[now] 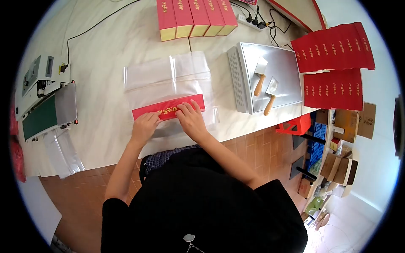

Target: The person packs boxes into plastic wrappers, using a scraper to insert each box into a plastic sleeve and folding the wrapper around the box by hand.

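Observation:
A long red box (147, 107) with gold lettering lies in front of me, slightly tilted, its right end farther from me. My left hand (145, 126) grips its near edge, fingertips bent over the lettered face. Farther right, my right hand (192, 120) presses on the same box with curled fingers and covers part of the lettering. Clear plastic bags (149, 78) spread flat beneath and beyond the box. Whether the box sits inside one of them I cannot tell.
Several red boxes (182, 16) stand at the back. To the right, a metal hotplate (282, 95) bears two wooden-handled scrapers (270, 99). A sealing machine with a green belt (40, 118) is at left, near more plastic bags (63, 154). Red printed packaging (333, 48) lies far right.

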The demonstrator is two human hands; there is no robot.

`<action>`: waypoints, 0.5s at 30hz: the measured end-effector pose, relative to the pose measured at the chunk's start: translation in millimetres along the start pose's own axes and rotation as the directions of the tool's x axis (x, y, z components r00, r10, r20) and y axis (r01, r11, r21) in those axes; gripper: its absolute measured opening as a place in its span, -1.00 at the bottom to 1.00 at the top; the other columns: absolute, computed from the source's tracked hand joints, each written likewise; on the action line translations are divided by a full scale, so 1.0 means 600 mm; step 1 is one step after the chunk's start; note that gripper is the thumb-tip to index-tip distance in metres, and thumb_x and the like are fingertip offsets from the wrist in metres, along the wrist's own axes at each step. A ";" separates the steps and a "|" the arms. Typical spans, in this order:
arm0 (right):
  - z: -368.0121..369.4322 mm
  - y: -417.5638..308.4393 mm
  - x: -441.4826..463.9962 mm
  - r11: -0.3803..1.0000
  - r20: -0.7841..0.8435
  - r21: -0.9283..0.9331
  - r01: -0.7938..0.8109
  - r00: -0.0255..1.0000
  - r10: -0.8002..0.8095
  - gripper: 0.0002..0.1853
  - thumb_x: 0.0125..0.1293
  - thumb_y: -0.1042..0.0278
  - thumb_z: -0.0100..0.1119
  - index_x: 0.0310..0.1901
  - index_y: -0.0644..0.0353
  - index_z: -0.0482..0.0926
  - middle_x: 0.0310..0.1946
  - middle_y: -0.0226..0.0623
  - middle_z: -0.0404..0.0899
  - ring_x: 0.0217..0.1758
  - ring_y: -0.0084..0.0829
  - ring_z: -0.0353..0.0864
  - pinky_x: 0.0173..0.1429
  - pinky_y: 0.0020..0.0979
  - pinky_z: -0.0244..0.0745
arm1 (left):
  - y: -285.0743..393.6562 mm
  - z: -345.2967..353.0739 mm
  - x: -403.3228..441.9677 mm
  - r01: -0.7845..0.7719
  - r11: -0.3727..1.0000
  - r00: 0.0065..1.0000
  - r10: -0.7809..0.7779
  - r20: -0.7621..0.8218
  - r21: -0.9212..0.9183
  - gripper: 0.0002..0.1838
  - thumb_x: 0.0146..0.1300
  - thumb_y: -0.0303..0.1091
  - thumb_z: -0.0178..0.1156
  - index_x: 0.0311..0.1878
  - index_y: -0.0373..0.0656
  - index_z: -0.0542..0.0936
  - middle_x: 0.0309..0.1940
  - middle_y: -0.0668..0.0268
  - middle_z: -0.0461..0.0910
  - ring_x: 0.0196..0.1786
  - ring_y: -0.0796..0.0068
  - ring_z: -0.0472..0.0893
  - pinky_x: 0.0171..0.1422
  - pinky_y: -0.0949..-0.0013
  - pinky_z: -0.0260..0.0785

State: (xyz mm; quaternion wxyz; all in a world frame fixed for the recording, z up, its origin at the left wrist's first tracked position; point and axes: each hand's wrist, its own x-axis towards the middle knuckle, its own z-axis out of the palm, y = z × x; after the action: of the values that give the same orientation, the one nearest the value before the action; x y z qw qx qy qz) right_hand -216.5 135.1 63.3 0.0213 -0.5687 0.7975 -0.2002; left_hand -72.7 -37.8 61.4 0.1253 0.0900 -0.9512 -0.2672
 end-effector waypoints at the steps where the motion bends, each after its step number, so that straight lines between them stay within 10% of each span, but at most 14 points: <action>1: 0.006 0.001 0.002 0.999 -0.013 0.043 -0.009 1.000 0.009 -0.81 0.21 0.42 0.07 -0.14 0.21 0.52 0.06 -0.18 0.51 0.23 -0.19 0.44 0.46 -0.01 0.16 | 0.001 0.000 0.001 0.017 0.999 1.000 -0.017 -0.001 -0.027 -0.78 0.15 -0.29 0.32 -0.20 -0.20 0.61 -0.22 0.25 0.66 -0.19 0.26 0.64 -0.12 0.26 0.51; 15: 0.013 0.001 0.020 0.979 -0.120 0.203 -0.020 0.992 0.045 -0.87 0.16 0.52 0.26 -0.27 0.18 0.53 -0.12 -0.30 0.56 -0.01 -0.24 0.53 0.13 -0.18 0.33 | -0.050 -0.062 -0.061 0.078 0.990 0.995 -0.070 -0.073 0.114 -0.79 0.10 -0.29 0.37 -0.29 -0.13 0.55 0.09 0.26 0.59 0.14 0.26 0.54 0.29 0.09 0.30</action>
State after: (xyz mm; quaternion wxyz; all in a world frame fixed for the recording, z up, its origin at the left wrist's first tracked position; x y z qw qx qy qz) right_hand -219.2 122.1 58.0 0.0325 -0.5370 0.7821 -0.3144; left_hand -23.8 -72.4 69.4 0.1423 0.1417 -0.9563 -0.2125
